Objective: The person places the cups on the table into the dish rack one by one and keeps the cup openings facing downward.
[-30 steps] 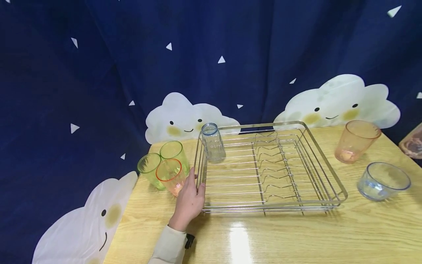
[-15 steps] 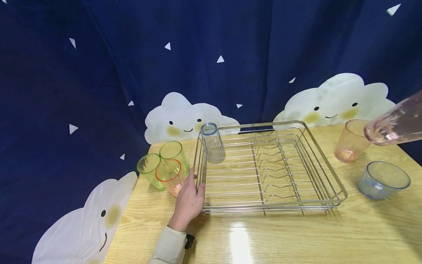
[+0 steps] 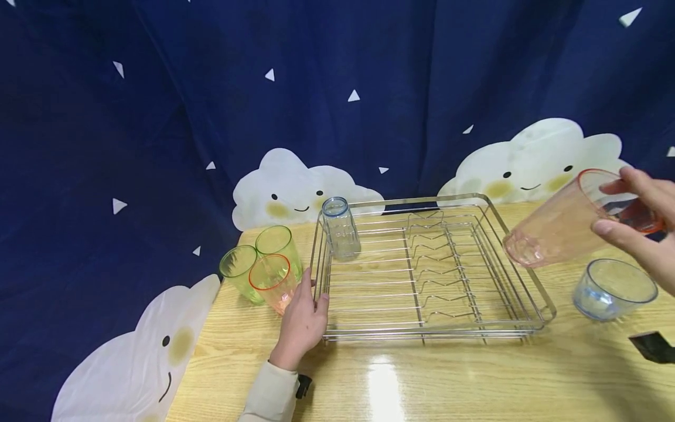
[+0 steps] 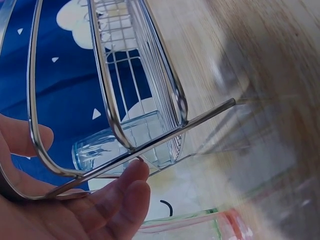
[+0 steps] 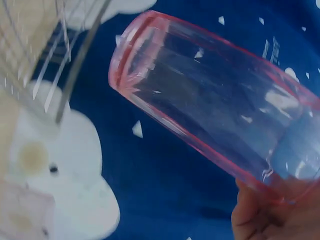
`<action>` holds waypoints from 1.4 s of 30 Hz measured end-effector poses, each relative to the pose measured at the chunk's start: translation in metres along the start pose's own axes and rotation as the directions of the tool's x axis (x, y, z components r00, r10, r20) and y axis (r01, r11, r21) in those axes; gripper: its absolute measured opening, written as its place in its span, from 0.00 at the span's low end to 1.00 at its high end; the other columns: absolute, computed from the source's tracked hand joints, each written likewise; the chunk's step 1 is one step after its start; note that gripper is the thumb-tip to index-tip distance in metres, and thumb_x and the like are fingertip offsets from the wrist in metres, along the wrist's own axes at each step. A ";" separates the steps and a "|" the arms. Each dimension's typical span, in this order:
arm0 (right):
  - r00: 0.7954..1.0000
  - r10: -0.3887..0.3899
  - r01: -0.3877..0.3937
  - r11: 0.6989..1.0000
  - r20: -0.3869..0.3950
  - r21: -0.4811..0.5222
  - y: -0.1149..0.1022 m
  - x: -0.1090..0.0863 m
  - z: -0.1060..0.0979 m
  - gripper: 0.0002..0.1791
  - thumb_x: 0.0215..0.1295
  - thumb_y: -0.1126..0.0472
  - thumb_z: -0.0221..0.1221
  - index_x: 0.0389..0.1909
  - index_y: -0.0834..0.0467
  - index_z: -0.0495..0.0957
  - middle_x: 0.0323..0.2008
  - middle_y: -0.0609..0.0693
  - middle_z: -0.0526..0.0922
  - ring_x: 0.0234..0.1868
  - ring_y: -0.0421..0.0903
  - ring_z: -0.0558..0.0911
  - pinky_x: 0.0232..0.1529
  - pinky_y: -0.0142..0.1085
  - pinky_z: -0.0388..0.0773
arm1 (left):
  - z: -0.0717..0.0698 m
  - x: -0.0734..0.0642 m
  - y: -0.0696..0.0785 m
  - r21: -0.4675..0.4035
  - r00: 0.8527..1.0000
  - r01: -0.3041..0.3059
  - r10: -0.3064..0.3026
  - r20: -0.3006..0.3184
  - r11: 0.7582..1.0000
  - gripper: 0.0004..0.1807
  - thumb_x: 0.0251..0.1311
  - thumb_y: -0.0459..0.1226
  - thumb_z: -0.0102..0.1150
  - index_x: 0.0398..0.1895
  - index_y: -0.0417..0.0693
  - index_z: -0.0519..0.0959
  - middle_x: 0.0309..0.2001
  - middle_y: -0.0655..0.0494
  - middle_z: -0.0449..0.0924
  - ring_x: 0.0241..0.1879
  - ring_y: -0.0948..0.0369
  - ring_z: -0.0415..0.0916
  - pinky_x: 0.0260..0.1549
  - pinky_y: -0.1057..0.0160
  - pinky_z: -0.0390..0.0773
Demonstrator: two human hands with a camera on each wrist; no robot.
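My left hand (image 3: 306,319) grips the left side of a wire dish rack (image 3: 416,334); in the left wrist view its fingers (image 4: 132,200) curl about the lower wires. At the right, my right hand (image 3: 651,223) holds a clear pink tumbler (image 3: 559,228) near its red rim. The tumbler is tilted, its base pointing left and overlapping the rack's right edge in the head view. The right wrist view shows the tumbler's length (image 5: 215,100), with part of the hand (image 5: 275,210) below its end. A blue glass (image 3: 341,231) stands in the rack's back left corner.
Two green glasses (image 3: 237,269) and an orange-rimmed glass (image 3: 271,281) stand left of the rack, close by my left hand. A low blue bowl (image 3: 612,290) sits to the right on the wooden table (image 3: 448,381). A dark blue curtain (image 3: 369,70) hangs behind.
My right hand has come in from the right with the pink tumbler, its base now at the rack's right edge, hiding the tumbler standing behind. The left hand has kept its place.
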State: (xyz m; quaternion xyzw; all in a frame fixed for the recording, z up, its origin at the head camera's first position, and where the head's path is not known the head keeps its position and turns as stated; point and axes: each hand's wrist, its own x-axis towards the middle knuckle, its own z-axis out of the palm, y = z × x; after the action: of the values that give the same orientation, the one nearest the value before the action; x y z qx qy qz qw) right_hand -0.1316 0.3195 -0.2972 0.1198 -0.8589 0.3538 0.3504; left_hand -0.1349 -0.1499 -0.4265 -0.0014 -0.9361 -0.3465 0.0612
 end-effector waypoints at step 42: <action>0.951 0.071 -0.154 0.953 0.302 0.260 -0.071 -0.040 0.094 0.34 0.67 0.67 0.58 0.74 0.57 0.61 0.55 0.22 0.72 0.46 0.22 0.74 0.35 0.16 0.71 | -0.014 -0.017 0.091 0.217 0.867 -0.484 0.499 -0.014 0.848 0.35 0.59 0.53 0.64 0.67 0.46 0.71 0.64 0.52 0.76 0.63 0.55 0.74 0.60 0.55 0.77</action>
State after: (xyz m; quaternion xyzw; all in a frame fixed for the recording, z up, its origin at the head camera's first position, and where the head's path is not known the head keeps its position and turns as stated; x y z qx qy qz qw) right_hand -0.1191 0.2019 -0.3347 0.1693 -0.8474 0.4701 0.1795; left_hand -0.1121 -0.0890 -0.3587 -0.2222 -0.9326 -0.2200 0.1803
